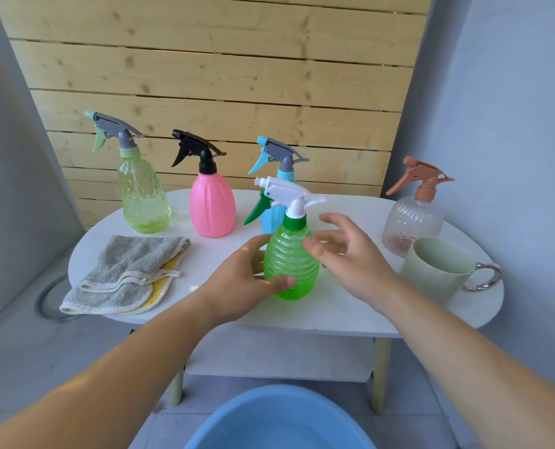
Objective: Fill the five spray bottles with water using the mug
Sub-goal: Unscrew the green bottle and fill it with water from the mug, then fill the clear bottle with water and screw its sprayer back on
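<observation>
Centre stage: the green spray bottle (290, 270) stands upright near the front edge of the white oval table (334, 306), its white head with the green trigger fitted on and pointing left. The left hand (247, 280) has it, fingers wrapped round the far left side and thumb laid across the lower front of the ribbed body. The right hand (344, 254) is spread wide, fingers apart and relaxed, holding nothing, right at the bottle's right shoulder; whether the thumb actually touches the plastic, I can't tell. Directly behind the green one and partly hidden by it is the blue bottle (269, 222) with its grey head. Left of that comes the pink bottle (212, 205) with a black head, and further left the yellow-green bottle (143, 196), grey head, pale green trigger. Those three line the back of the table, nozzles facing left. Over on the right stands the clear bottle (412, 218) with a brownish-orange head, and just in front of it the pale green mug (435, 270), upright, silver ring handle pointing right, near the table's right end. Front left, a grey cloth (127, 270) lies crumpled with a yellow layer peeking out beneath. Below the tabletop is a lower shelf (279, 358); nearest the camera, part of a blue basin (279, 403). A pale plank wall (221, 76) stands behind it all.
</observation>
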Action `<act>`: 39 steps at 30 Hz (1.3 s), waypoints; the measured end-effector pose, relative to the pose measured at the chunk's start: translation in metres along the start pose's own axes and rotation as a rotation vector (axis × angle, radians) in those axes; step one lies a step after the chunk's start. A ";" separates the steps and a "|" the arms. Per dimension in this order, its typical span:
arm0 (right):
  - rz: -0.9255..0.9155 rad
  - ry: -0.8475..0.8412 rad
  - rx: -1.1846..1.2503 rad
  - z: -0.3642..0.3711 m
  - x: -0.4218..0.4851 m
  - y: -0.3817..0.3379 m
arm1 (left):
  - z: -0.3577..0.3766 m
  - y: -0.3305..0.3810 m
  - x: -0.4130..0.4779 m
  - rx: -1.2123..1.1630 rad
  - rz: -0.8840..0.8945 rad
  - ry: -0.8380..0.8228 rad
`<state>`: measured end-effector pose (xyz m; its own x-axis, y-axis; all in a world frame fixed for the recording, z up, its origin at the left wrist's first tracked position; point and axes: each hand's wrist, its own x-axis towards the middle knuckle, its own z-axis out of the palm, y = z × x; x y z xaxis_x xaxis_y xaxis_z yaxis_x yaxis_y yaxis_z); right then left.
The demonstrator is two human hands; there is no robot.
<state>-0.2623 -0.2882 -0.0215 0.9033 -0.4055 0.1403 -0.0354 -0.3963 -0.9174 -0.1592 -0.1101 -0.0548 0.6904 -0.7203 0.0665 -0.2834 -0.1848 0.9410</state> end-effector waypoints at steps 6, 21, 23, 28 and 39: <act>0.075 -0.145 0.102 -0.017 -0.018 -0.002 | 0.015 0.005 0.004 -0.013 0.026 0.062; 0.364 0.002 0.359 -0.075 0.044 -0.032 | 0.078 0.030 0.113 -0.051 -0.015 0.074; 0.383 0.015 0.372 -0.081 0.051 -0.032 | 0.081 0.032 0.124 -0.037 -0.021 0.065; 0.411 0.045 0.383 -0.089 0.062 -0.031 | 0.090 0.034 0.141 -0.040 -0.037 0.072; 0.379 0.027 0.343 -0.089 0.071 -0.018 | 0.094 0.038 0.142 0.026 -0.047 0.128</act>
<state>-0.2358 -0.3832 0.0378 0.8428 -0.4911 -0.2202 -0.2115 0.0740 -0.9746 -0.1349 -0.2821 -0.0404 0.7823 -0.6195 0.0656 -0.2646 -0.2352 0.9352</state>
